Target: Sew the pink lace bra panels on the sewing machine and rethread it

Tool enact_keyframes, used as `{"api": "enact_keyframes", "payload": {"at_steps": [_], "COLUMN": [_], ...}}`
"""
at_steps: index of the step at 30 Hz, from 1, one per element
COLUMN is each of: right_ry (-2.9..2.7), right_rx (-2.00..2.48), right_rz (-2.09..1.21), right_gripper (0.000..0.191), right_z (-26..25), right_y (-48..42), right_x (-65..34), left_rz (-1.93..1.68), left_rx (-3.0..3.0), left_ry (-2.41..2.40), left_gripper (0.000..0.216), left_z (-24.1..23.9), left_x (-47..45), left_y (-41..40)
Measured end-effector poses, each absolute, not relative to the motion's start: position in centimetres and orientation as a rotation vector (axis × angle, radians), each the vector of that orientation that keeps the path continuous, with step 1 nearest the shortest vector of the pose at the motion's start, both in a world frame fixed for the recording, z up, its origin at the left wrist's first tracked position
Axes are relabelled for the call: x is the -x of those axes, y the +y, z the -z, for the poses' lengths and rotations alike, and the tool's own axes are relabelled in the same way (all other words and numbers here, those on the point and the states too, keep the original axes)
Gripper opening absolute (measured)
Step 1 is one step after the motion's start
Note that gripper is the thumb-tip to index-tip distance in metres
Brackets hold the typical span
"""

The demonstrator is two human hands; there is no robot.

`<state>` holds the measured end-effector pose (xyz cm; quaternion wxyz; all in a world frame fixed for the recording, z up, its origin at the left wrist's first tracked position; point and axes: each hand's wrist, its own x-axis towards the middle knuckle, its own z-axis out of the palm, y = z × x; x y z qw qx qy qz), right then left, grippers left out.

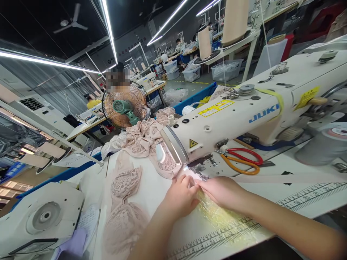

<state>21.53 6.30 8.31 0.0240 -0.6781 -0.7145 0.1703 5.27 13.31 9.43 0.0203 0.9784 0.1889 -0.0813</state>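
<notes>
Beneath the head of a white sewing machine (pixel 217 126), a pale pink lace bra (pixel 168 164) reaches in to the presser foot (pixel 199 173). My left hand (pixel 184 195) has its fingers bent and closed on the lit edge of the bra, just in front of the foot. My right hand (pixel 222 189) pinches the same edge between thumb and fingers, almost touching the left. Most of the gripped fabric is hidden by the hands. Under them lies crinkled clear film with a yellow tint (pixel 217 213).
Another lace bra (pixel 126 184) lies flat at left, with a heap of bras (pixel 143 135) behind. Scissors with red and orange handles (pixel 244 160) rest right of the needle. A ruler (pixel 214 238) marks the front edge. A fan (pixel 126 106) and a person stand beyond.
</notes>
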Motion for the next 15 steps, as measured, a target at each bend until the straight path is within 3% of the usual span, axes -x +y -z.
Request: {"api": "enact_keyframes", "payload": {"at_steps": [6,15], "right_ry": [-2.204,-2.197], "right_rx": [2.138,2.179], "right_rz": [-0.552,-0.553], "right_gripper": [0.048,0.049], "right_z": [-8.50,-8.25], "right_y": [6.24,5.68], "right_x": [-21.43,-21.85], "left_rz": [0.149,0.152], "left_rx": [-3.050,-3.047], "left_ry": [0.546,0.544], "left_gripper": [0.028,0.037], "left_z": [-9.05,-8.82], "left_x": [-5.06,-5.07], "left_y": [13.92,13.98]}}
